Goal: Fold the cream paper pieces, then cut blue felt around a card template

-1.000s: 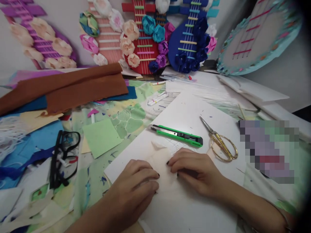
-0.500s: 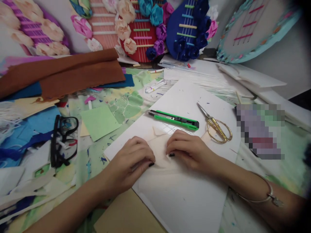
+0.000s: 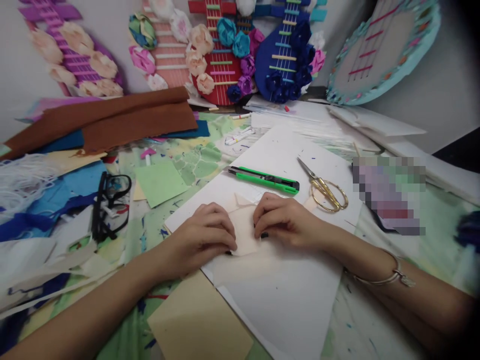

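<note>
A pale peach piece of thin paper [image 3: 245, 227] lies over white sheets, between my two hands. My left hand [image 3: 210, 235] has its fingers bent and pressed together at the left edge of the peach paper. On the opposite edge my right hand [image 3: 281, 220] pinches the paper between thumb and fingers. Just beyond them lies a green utility knife [image 3: 268, 180]. Scissors with gold handles [image 3: 326, 192] rest to the right of the knife, on the white sheet [image 3: 270, 300]. Curled fingers partly cover the paper's side edges.
Black-framed glasses [image 3: 99, 210] and a light green paper square [image 3: 161, 185] lie to the left. Brown crepe paper [image 3: 138, 125] is at the back left. Decorated paper guitars [image 3: 221, 75] lean on the wall. A tan sheet [image 3: 202, 320] sits in front; a blurred-out object [image 3: 390, 195] is at right.
The view has tilted up and shifted slightly. Both hands stay at the paper's sides; its middle, which was curled up at the near edge, now looks flatter. Knife and scissors lie as before.
</note>
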`<state>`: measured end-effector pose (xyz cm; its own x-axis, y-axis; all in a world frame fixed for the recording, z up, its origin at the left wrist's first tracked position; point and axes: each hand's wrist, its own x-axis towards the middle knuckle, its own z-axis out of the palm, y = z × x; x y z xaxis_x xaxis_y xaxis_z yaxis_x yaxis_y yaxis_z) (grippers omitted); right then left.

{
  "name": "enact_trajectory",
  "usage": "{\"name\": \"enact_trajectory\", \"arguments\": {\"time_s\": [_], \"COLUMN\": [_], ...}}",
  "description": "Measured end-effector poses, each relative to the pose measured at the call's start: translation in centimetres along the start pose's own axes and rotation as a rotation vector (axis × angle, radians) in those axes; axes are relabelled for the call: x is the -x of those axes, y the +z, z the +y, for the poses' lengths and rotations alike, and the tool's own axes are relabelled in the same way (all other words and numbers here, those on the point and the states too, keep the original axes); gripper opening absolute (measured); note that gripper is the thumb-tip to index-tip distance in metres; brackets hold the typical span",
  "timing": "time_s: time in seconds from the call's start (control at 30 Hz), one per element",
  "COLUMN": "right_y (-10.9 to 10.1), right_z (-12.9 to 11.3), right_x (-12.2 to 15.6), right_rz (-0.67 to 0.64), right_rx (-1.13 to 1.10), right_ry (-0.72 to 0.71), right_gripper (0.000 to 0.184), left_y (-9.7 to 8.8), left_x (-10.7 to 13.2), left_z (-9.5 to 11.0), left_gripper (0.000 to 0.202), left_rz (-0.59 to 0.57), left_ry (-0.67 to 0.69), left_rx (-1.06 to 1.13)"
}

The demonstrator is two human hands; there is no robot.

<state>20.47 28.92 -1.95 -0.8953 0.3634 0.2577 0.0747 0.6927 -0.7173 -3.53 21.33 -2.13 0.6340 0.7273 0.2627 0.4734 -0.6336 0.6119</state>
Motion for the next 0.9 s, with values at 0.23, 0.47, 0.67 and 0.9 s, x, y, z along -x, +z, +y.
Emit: {"name": "enact_trajectory", "arguments": {"time_s": [0.23, 0.47, 0.67, 0.9], "right_y": [0.4, 1.2, 1.2, 1.7], "right_z": [-0.4, -0.9, -1.3, -1.3], "right_x": [-0.3, -0.4, -0.7, -0.8], "right_rz": [0.027, 0.065, 0.034, 0.024], "right_rx": [0.063, 0.136, 0.149, 0.227], "right_ry": [0.023, 0.049, 0.079, 0.118], "right_gripper": [0.024, 0.02, 0.015, 0.01], "left_y": [0.0, 1.1, 1.2, 1.3], "left_x": [-0.5, -1.1, -1.1, -1.0], "left_z": [0.9, 0.8, 1.0, 1.1], "left_gripper": [0.021, 0.011, 0.008, 0.015], "left_rz": [-0.059, 0.159, 0.196, 0.186], "left_ry": [-0.106, -0.26, -0.356, -0.284], "left_rx": [-0.05, 0.003, 0.032, -0.02]}}
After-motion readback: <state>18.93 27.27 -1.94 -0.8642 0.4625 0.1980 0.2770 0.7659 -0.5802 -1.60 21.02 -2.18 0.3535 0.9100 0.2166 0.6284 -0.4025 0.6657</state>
